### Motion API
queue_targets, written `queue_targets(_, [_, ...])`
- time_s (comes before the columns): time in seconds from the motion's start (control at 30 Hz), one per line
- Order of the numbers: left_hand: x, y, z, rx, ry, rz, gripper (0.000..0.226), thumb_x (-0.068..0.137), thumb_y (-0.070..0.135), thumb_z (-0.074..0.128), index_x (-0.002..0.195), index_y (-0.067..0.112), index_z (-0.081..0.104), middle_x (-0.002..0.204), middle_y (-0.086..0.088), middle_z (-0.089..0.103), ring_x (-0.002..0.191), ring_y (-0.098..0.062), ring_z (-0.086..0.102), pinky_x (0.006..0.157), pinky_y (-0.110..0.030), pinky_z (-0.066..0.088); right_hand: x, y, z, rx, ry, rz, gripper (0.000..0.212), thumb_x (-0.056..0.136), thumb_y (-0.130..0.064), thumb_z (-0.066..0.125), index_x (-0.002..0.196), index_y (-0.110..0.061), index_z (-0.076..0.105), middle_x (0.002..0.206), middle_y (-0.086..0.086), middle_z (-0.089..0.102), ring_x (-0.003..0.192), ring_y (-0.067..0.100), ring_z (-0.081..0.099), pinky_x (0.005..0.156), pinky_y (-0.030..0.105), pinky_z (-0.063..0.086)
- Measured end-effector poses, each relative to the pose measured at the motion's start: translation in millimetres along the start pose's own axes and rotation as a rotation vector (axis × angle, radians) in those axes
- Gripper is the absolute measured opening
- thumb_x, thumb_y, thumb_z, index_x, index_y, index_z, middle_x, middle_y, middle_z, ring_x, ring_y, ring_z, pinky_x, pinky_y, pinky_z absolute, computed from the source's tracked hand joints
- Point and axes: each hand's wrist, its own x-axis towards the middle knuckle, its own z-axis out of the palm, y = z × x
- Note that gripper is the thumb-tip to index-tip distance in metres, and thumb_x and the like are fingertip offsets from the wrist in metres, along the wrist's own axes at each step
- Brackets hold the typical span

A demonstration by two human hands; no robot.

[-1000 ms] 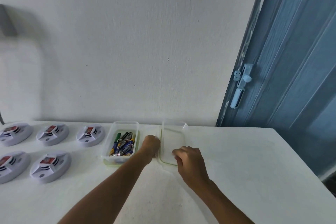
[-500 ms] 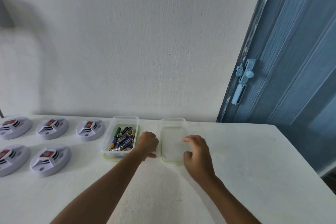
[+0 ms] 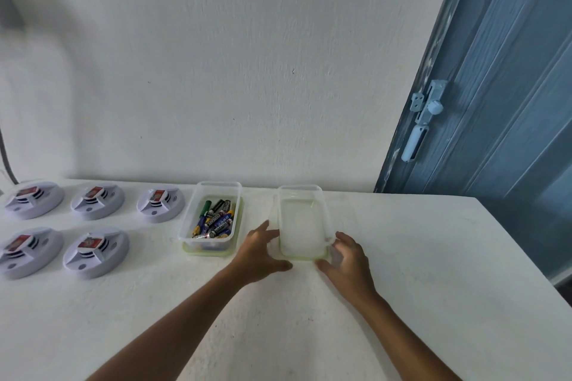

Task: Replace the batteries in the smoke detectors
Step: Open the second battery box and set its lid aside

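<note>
Several white round smoke detectors (image 3: pixel 97 201) lie in two rows at the table's left, each with a red battery showing on top. A clear plastic box (image 3: pixel 189 226) beside them holds several loose batteries (image 3: pixel 216 219). To its right stands an empty clear box (image 3: pixel 300 226). My left hand (image 3: pixel 260 252) is at the empty box's near left corner, fingers spread along its side. My right hand (image 3: pixel 346 257) is at the near right corner, fingertips touching the rim. Neither hand holds anything else.
The white table (image 3: pixel 418 272) stands against a white wall, and its right edge runs diagonally toward me. A blue door (image 3: pixel 501 86) with a pale latch (image 3: pixel 424 120) stands past the table's far right corner. A dark cable (image 3: pixel 6 158) hangs at the far left.
My left hand moved right, from beside the battery box to the empty box's left side. My right hand shifted to the box's near right corner and spread its fingers.
</note>
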Motion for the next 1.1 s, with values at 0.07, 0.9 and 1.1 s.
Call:
queue_targets(0.07, [-2, 2, 1, 0.042, 0.007, 0.003, 0.078, 0.068, 0.029, 0.086, 0.137, 0.017, 0.051, 0.154, -0.005, 0.032, 0.131, -0.027, 0.038, 0.107, -0.035, 0.033, 0, 4, 2, 0.005, 0.012, -0.009, 0.049, 0.078, -0.028, 0.077, 0.122, -0.01, 0.064, 0.144, 0.005, 0.046, 0.132, 0.027, 0.041, 0.109, 0.048, 0.034])
queue_targets(0.9, [12, 6, -3, 0.209, -0.012, 0.006, 0.071, 0.072, 0.034, 0.082, 0.135, 0.017, 0.055, 0.153, -0.009, 0.033, 0.136, -0.031, 0.028, 0.11, -0.04, 0.029, 5, 17, 11, -0.189, 0.058, -0.147, 0.054, 0.077, -0.044, 0.075, 0.125, -0.021, 0.064, 0.148, 0.006, 0.044, 0.13, 0.029, 0.042, 0.106, 0.048, 0.036])
queue_targets(1.1, [14, 2, -1, 0.218, -0.002, -0.02, 0.075, 0.07, 0.038, 0.083, 0.136, 0.017, 0.054, 0.158, -0.009, 0.025, 0.14, -0.03, 0.025, 0.112, -0.042, 0.027, 5, 17, 11, -0.204, 0.047, -0.149, 0.054, 0.079, -0.045, 0.073, 0.127, -0.022, 0.063, 0.15, 0.004, 0.041, 0.132, 0.027, 0.039, 0.106, 0.047, 0.033])
